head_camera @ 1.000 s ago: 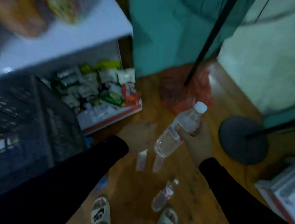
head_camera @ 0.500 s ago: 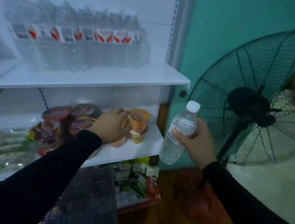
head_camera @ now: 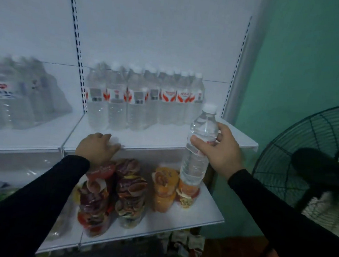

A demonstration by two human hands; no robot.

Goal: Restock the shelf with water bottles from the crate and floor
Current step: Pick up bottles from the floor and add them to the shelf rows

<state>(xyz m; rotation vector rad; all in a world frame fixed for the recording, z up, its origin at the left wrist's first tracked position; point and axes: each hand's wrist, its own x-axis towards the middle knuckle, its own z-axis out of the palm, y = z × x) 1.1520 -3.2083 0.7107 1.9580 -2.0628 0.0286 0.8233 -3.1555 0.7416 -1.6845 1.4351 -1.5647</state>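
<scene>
- Water bottle point(head_camera: 198, 149), white cap, red-and-white label: held upright in front of the upper shelf point(head_camera: 183, 141) edge, toward its right end, not yet set down.
- Right hand point(head_camera: 221, 150) wraps the bottle's mid section, fingers & thumb curled round it.
- Left hand point(head_camera: 97, 148) rests on the same shelf's front edge, left of the bottle; fingers bent over the lip, holding nothing I can see.
- Row of bottles point(head_camera: 144, 100) already stands at the back of the upper shelf; bare space in front & to the right of it.
- Shrink-wrapped bottle pack point(head_camera: 15, 96) further left on that shelf, blurred.
- Under the shelf: stacked snack cups point(head_camera: 166, 189) on the lower board.
- Right of the shelf: black fan point(head_camera: 314, 164).
- Progress, my read: partly stocked; this bottle still to place. Crate & floor out of view, so can't tell how many are left.
</scene>
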